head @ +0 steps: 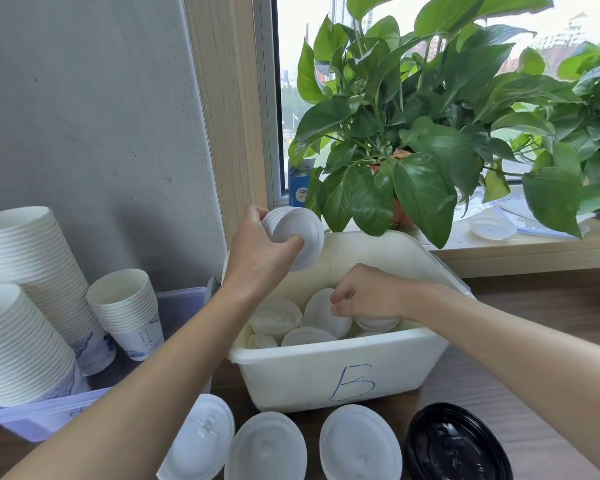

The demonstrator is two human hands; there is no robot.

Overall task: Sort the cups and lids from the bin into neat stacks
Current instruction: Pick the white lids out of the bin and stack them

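**Lids in hand, more in the bin**

My left hand (257,247) is curled round a short stack of white lids (298,233), thumb on the front face and fingers behind. It holds them tilted above the far left corner of the white bin (343,372). My right hand (368,299) reaches into the bin with its fingers curled under, just over the loose lids (278,315) at the bottom. The knuckles hide the fingertips, so I cannot tell whether they have pinched a lid or only touch one.

The bin's near wall, marked with a blue "B", hides the lower part of the loose lids. How many lie there is hard to make out.

On the table's near edge stand three white lid stacks (265,448) and, to their right, a black lid stack (458,445). The frame edge cuts all four off at the bottom.

To the left, three stacks of paper cups (25,251) stand in a pale lilac tray (32,415). The two taller stacks run out of view at the left.

The table (551,323) is dark wood grain. Behind it are a grey wall (84,98) and a pale wooden window sill (520,251). The sill carries a leafy green plant (413,133), whose leaves hang over the bin's far rim. A blue carton (298,188) sits half hidden behind the leaves, and a clear lid (492,228) lies further right.
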